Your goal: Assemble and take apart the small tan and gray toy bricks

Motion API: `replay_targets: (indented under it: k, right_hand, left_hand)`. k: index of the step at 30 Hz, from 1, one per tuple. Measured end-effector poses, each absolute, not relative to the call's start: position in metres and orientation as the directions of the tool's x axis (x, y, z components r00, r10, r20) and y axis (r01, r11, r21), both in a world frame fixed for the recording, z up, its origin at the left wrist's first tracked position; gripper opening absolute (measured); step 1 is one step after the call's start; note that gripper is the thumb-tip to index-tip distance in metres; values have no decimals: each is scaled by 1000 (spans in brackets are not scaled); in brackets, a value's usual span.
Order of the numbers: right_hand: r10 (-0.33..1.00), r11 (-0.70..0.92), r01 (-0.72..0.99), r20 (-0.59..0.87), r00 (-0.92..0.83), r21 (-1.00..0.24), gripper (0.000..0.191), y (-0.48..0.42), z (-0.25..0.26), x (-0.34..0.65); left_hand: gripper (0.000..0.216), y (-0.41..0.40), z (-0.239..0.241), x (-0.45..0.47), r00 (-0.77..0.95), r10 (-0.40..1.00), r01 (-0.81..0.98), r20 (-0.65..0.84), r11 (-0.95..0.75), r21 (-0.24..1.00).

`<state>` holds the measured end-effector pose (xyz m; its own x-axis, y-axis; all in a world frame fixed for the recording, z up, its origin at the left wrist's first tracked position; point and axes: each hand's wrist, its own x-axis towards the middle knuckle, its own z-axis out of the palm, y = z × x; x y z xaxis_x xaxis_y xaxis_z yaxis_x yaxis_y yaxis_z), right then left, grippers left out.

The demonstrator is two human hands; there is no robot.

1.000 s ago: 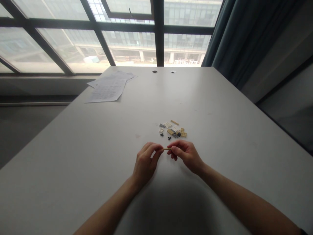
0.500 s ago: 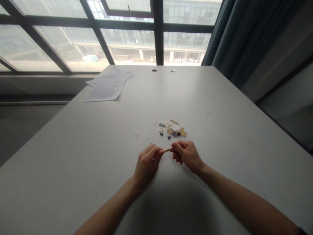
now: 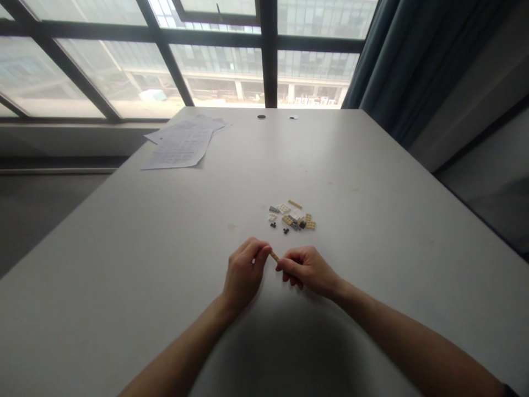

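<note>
Both hands meet over the white table (image 3: 372,165), just in front of me. A small tan brick piece (image 3: 275,256) is pinched between them. My left hand (image 3: 243,273) has its fingers curled and grips the piece's left end. My right hand (image 3: 308,270) is closed too, its fingertips at the piece's right end. A little beyond the hands lies a small heap of loose bricks (image 3: 292,216), tan, grey, white and black, several in number.
Printed paper sheets (image 3: 182,144) lie at the table's far left corner. Two round cable holes (image 3: 262,117) sit near the far edge. Large windows run behind the table, and a dark curtain (image 3: 397,60) hangs at the right.
Both hands have drawn slightly nearer to me and lower. The tan piece, level a second ago, now tilts between the fingertips.
</note>
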<state>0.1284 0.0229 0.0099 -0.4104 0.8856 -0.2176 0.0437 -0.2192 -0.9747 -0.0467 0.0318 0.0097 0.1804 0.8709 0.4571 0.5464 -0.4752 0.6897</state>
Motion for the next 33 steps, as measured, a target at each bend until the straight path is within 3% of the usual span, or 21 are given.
replay_targets:
  k: [8, 13, 16, 19, 24, 33]
  right_hand:
    - [952, -125, 38, -131, -277, -991, 26, 28, 6, 131]
    - [983, -121, -44, -114, -143, -992, 28, 38, 0, 138]
    - [983, -95, 67, -105, -154, -993, 25, 42, -2, 142]
    - [969, -27, 285, -96, -229, -958, 18, 46, 2, 143]
    - [940, 235, 644, 2, -341, -729, 19, 56, 15, 134]
    - [954, 244, 729, 22, -299, -640, 22, 61, 13, 120]
  left_hand:
    - [21, 33, 8, -49, 245, 849, 656, 469, -501, 565]
    - [24, 29, 6, -44, 535, 727, 692, 430, -669, 270]
    - [24, 28, 4, -42, 640, 658, 655, 396, -737, 165]
    - [24, 28, 3, -43, 658, 642, 655, 393, -746, 123]
    - [16, 31, 2, -47, 677, 620, 640, 396, -762, 99]
    - [14, 31, 0, -48, 710, 574, 604, 409, -794, 67]
